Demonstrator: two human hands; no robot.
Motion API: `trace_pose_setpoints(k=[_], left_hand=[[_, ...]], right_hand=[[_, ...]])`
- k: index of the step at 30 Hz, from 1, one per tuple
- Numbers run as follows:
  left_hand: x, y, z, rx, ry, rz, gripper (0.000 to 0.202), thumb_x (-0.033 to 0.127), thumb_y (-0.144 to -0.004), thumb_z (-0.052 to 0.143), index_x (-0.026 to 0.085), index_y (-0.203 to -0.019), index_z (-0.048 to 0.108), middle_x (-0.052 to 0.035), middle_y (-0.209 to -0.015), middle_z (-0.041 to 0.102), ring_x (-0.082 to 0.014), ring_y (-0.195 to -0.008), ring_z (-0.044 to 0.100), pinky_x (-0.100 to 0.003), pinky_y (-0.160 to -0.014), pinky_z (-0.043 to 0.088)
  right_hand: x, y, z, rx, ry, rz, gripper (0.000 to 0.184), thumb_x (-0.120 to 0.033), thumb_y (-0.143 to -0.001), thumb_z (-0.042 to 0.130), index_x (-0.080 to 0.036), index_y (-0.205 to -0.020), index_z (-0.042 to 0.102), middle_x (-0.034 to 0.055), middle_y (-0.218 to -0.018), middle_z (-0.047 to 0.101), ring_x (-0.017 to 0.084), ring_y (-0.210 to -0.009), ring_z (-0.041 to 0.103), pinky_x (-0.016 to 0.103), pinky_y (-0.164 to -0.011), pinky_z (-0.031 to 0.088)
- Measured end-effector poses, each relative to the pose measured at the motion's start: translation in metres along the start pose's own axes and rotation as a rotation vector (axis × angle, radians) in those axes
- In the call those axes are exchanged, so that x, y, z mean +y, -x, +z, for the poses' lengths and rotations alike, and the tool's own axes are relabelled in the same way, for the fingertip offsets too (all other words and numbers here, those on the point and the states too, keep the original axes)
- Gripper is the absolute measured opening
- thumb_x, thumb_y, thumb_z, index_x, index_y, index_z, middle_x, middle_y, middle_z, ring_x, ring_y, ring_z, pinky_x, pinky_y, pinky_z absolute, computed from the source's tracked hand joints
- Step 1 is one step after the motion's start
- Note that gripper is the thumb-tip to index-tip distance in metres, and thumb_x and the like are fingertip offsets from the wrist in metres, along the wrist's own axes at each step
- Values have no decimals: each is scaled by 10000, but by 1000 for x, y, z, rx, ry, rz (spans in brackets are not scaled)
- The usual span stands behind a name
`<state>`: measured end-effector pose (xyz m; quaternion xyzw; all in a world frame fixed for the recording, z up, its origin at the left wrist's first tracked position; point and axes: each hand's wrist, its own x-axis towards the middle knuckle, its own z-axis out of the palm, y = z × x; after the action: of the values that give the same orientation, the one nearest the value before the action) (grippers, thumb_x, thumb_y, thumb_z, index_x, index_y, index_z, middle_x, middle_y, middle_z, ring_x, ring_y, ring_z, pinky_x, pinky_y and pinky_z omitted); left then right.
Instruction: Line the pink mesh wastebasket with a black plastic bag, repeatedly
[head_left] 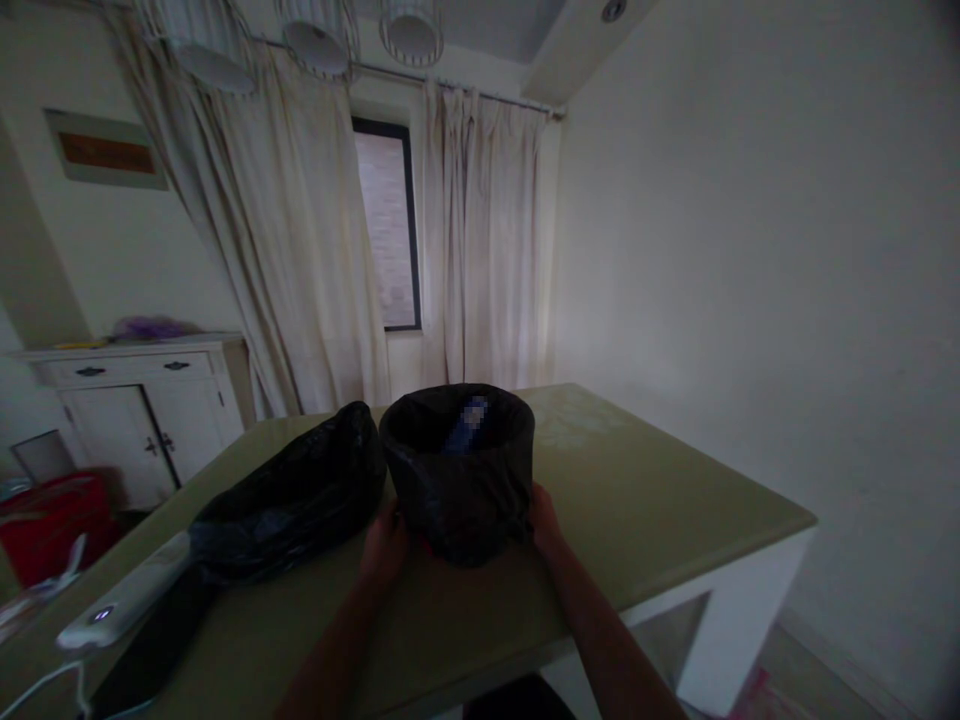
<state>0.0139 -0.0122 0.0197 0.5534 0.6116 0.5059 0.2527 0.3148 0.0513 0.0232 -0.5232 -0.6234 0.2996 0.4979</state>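
A small bin lined with a black plastic bag stands on the greenish table in front of me. My left hand grips its left side and my right hand grips its right side, fingers curled on the bag-covered wall. Something pale blue lies inside the bin, too blurred to name. A filled black bag lies on the table just left of the bin, touching it.
A white power strip with a lit switch and a cord lies at the table's left front. A white cabinet and a red box stand to the left. Curtains and a window are behind; a bare wall is on the right.
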Motion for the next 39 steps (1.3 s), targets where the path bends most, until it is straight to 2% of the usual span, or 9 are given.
trace_pose_setpoints(k=[6,10,17,22,26,32,35,39], left_hand=[[-3,-1,0,-3,-32,-32,377,238,-890,501,158,-1190,715,-178,-1134,780,-337,-1092,721,-426,-986,508],[-6,-2,0,-21,-68,-28,416,252,-925,475,127,-1260,689,-188,-1205,763,-326,-1138,715,-404,-1011,506],[-4,-4,3,-34,-191,-70,473,173,-960,408,63,-1372,613,-203,-1322,718,-281,-1247,676,-364,-1054,496],[-6,-3,2,-27,-208,-24,461,151,-953,409,98,-1353,632,-166,-1327,724,-255,-1244,681,-337,-1047,501],[-2,-2,1,-45,-236,-42,428,180,-967,409,80,-1303,655,-183,-1261,747,-272,-1183,709,-352,-1012,518],[1,-1,0,-42,-203,-39,443,163,-941,421,108,-1315,653,-159,-1223,769,-269,-1144,729,-346,-965,539],[0,0,0,-30,-189,-27,437,197,-943,435,104,-1305,662,-164,-1219,769,-276,-1134,734,-347,-949,548],[1,1,0,-33,-180,-6,445,223,-954,429,109,-1311,669,-155,-1195,777,-263,-1108,743,-330,-928,551]], right_hand=[[-2,2,0,-23,17,-1,233,-337,-730,636,-324,-882,813,75,-1062,822,350,-1073,748,417,-905,576],[-1,1,0,-17,10,-13,226,-346,-718,638,-323,-868,805,76,-1045,825,343,-1052,751,404,-892,573],[-6,6,-1,15,-15,-82,313,-365,-715,565,-220,-860,801,132,-1017,828,373,-980,750,396,-838,566],[-5,6,-2,8,-23,-104,275,-371,-691,563,-227,-782,779,120,-988,832,374,-946,747,391,-821,559],[-4,7,-2,1,-31,-92,265,-372,-706,573,-223,-777,780,120,-961,830,377,-956,742,393,-835,560],[-4,6,-1,0,-10,-91,303,-370,-705,579,-230,-855,801,153,-1036,823,370,-966,748,418,-849,561],[-4,7,-1,4,-13,-99,321,-369,-711,574,-237,-882,811,136,-1049,825,368,-980,748,405,-845,564],[-5,9,-1,-11,-10,-106,386,-387,-738,566,-181,-945,818,137,-1065,822,383,-988,740,409,-841,564]])
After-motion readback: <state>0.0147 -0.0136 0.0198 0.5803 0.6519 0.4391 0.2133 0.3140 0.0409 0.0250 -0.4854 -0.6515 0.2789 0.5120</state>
